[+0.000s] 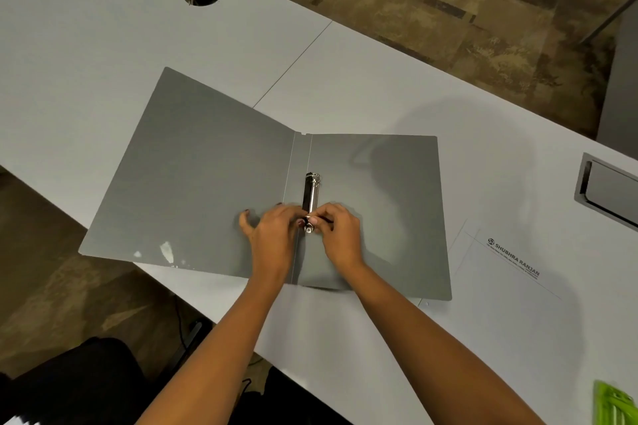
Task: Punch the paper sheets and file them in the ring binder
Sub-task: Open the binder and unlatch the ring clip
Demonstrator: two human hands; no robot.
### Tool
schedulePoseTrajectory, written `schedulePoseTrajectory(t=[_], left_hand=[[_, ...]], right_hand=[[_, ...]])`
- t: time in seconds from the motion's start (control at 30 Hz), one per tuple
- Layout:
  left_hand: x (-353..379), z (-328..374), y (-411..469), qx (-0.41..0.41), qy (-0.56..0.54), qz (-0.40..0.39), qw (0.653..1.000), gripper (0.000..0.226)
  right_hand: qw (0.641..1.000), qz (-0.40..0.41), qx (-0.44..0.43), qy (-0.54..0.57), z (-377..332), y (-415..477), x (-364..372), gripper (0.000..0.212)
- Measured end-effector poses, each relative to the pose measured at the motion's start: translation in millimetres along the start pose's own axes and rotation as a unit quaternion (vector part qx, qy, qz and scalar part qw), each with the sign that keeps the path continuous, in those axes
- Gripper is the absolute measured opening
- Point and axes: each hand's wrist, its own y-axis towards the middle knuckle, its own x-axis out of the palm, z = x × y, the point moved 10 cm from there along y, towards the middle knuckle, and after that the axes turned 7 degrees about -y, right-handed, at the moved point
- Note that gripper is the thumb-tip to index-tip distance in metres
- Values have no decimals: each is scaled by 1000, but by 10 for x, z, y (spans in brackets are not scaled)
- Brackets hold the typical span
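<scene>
While both hands (272,235) (336,235) pinch the near ring (308,226) of the open binder (193,176), fingers closed on it, sheets (511,286) lie unfiled on the counter (103,28); filing remains.

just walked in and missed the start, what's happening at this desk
A person has a grey binder lying open on the white desk. Both hands work at the near end of its metal ring clip: the left hand from the left, the right hand from the right, fingers pinching at the lower ring. No sheets are in the binder yet; printed paper lies on the desk to the right.
</scene>
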Motion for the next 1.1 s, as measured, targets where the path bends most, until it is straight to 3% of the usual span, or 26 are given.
schedulePoseTrajectory(t=[0.2, 0.5, 0.87, 1.1], left_hand=[[75, -30, 242, 18, 14, -26, 999, 16], [150, -197, 290, -32, -20, -30, 999, 26], [113, -230, 256, -64, -93, -40, 993, 20], [83, -138, 203, -2, -24, -44, 999, 18]], right_hand=[[998, -22, 34, 43, 136, 47, 21, 7], [995, -43, 45, 81, 190, 66, 34, 5], [993, -57, 51, 90, 281, 42, 5, 6], [993, -52, 52, 97, 263, 9, -13, 7]])
